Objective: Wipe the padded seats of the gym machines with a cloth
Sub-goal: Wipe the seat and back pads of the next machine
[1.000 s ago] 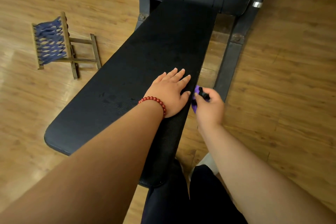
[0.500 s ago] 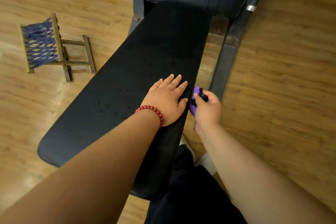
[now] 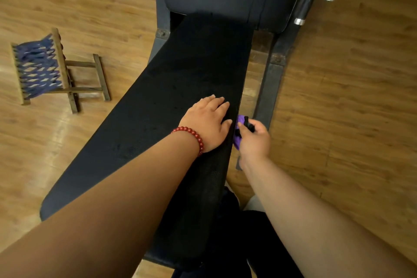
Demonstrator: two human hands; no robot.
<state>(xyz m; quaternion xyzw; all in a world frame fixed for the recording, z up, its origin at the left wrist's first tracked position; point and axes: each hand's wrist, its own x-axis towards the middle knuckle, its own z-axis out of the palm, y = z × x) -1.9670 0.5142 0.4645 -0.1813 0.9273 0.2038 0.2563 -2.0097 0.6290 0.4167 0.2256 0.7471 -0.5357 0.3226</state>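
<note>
Stool (image 3: 38, 67) left of bench (image 3: 180, 74) (cloth (image 3: 241, 119) seemingly half-hidden)

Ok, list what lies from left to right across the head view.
Folding stool → padded seat → left hand, flat on the seat → purple cloth → right hand, gripping the cloth → wooden floor.

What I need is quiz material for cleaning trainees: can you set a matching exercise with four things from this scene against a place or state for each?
Things:
1. left hand
2. right hand
3. cloth
4. folding stool

Places or states:
A. stands on the wood floor, left of the bench
B. rests flat on the padded seat
C. grips something beside the seat's right edge
D. purple, bunched up in a grip

Pairs: 1-B, 2-C, 3-D, 4-A
</note>
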